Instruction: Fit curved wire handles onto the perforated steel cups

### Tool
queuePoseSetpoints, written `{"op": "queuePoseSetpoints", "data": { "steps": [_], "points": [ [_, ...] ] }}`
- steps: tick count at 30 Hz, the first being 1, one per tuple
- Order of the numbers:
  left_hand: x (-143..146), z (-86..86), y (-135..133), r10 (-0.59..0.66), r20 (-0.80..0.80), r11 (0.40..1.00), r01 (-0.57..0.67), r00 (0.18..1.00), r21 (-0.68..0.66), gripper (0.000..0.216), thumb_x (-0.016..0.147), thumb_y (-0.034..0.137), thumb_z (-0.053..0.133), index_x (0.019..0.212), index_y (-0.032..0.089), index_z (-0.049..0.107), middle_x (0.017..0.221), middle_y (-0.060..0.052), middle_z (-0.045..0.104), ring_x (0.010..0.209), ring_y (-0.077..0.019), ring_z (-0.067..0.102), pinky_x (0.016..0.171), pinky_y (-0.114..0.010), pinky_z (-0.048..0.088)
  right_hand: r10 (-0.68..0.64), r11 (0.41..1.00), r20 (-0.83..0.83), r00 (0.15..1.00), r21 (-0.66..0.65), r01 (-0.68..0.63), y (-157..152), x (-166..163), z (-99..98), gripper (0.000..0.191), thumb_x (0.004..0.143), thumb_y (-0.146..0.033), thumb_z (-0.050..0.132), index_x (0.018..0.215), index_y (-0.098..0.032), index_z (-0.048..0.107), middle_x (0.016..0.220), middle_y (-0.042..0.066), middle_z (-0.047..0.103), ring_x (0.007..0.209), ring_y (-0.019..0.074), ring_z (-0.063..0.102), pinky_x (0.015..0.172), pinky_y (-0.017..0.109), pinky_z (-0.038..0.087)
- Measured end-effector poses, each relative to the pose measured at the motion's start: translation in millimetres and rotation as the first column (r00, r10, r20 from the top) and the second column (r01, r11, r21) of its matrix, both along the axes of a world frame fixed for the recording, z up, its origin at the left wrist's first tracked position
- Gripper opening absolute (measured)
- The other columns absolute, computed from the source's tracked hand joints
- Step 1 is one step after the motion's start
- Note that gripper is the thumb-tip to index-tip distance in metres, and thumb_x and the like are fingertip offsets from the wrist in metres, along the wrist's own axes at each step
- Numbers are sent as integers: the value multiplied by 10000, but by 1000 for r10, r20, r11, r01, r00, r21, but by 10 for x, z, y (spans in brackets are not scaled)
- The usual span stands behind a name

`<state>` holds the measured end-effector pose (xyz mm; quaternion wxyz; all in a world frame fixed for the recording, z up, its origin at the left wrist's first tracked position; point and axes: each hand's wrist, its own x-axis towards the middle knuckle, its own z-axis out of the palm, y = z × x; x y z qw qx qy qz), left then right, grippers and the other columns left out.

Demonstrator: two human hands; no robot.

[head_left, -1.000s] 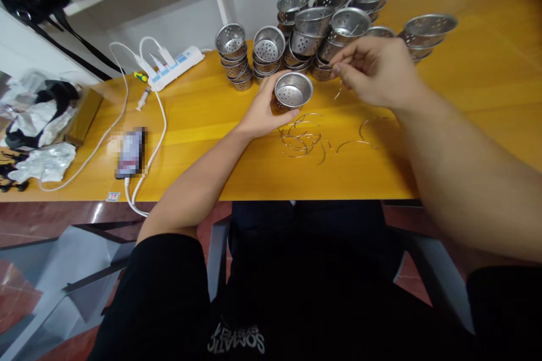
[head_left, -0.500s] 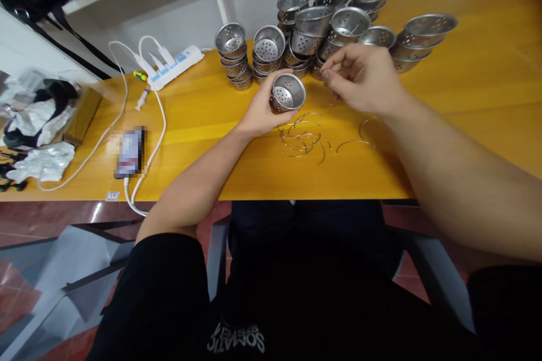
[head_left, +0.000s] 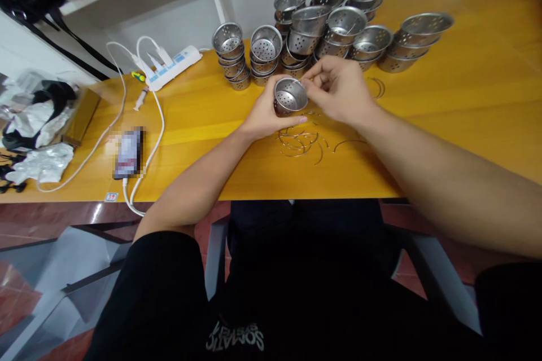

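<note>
My left hand [head_left: 266,110] is wrapped round a small perforated metal cup [head_left: 291,96], its mouth tilted up toward me. At the cup's right rim, my right hand [head_left: 334,87] has thumb and forefinger pinched together on a thin metal wire [head_left: 297,85], which shows only faintly; its far part reaches over the cup's mouth. Below both hands, several loose curved wires [head_left: 300,144] lie in a tangle on the table, and a few more wires [head_left: 378,88] lie to the right of my right hand.
Stacks of perforated metal cups [head_left: 266,48] stand along the back of the yellow table [head_left: 199,146], reaching to a stack [head_left: 409,48] on the right. To the left are a power strip [head_left: 175,67] with white cables, a syringe [head_left: 141,98] and a phone [head_left: 128,153].
My right hand has moved left and slightly down to the cup's rim. The cup in my left hand has shifted a little to the right and down.
</note>
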<state>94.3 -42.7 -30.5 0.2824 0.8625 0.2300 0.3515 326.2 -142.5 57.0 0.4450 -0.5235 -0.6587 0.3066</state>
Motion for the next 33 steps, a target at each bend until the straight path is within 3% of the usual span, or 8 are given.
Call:
{"op": "queuePoseSetpoints", "data": {
  "steps": [6, 13, 20, 26, 28, 33],
  "points": [
    [-13, 72, -83, 31, -38, 999, -32, 999, -28, 1138, 1119, 673, 957, 1947, 224, 319, 1803, -257, 635, 1781, -472, 660, 1572, -736, 498, 7, 1000, -9, 1000, 3, -7, 70, 0, -91, 770, 973, -1086, 888, 1316, -403, 795, 985, 108, 778, 1095, 430, 751, 884, 621, 661],
    [-13, 35, -70, 48, -22, 999, -48, 999, -26, 1066, 1112, 593, 940, 1889, 185, 334, 1804, -274, 620, 1774, -467, 663, 1557, -718, 511, 14, 999, -29, 999, 47, -13, -3, -69, 23, 681, 1003, -1015, 937, 1020, -372, 711, 867, 68, 682, 814, 293, 550, 838, 577, 587],
    [-36, 4, -36, 33, -21, 999, -34, 999, -20, 1104, 1107, 700, 950, 1901, 214, 357, 1806, -254, 616, 1755, -454, 667, 1546, -682, 520, -21, 999, -23, 1000, 49, 22, -10, -70, 16, 599, 1032, -973, 917, 1049, -409, 717, 870, 72, 681, 886, 341, 611, 857, 587, 606],
    [-39, -16, -19, 21, -30, 1000, -22, 999, -5, 1131, 1106, 829, 915, 1893, 213, 385, 1816, -243, 617, 1738, -446, 671, 1529, -657, 531, -5, 998, -29, 1000, 60, 7, 3, -100, 16, 472, 1062, -814, 968, 1136, -382, 792, 829, 53, 631, 863, 330, 640, 887, 576, 641],
    [-52, -21, 11, 23, -17, 1000, -24, 1000, -17, 1125, 1099, 900, 890, 1867, 221, 427, 1769, -223, 659, 1694, -430, 703, 1514, -648, 546, 36, 997, -61, 997, 71, -32, -7, -78, 57, 516, 1041, -853, 971, 1089, -364, 813, 837, 55, 649, 821, 309, 627, 833, 550, 628],
    [-107, -61, 152, -18, 31, 998, 20, 999, -64, 1033, 1109, 1021, 782, 1770, 266, 532, 1650, -163, 729, 1630, -392, 742, 1500, -641, 554, 271, 963, -102, 957, 36, -268, -70, 53, 178, 779, 893, -1087, 1008, 1101, -352, 854, 833, 34, 723, 711, 247, 590, 696, 464, 531]
  ]
}}
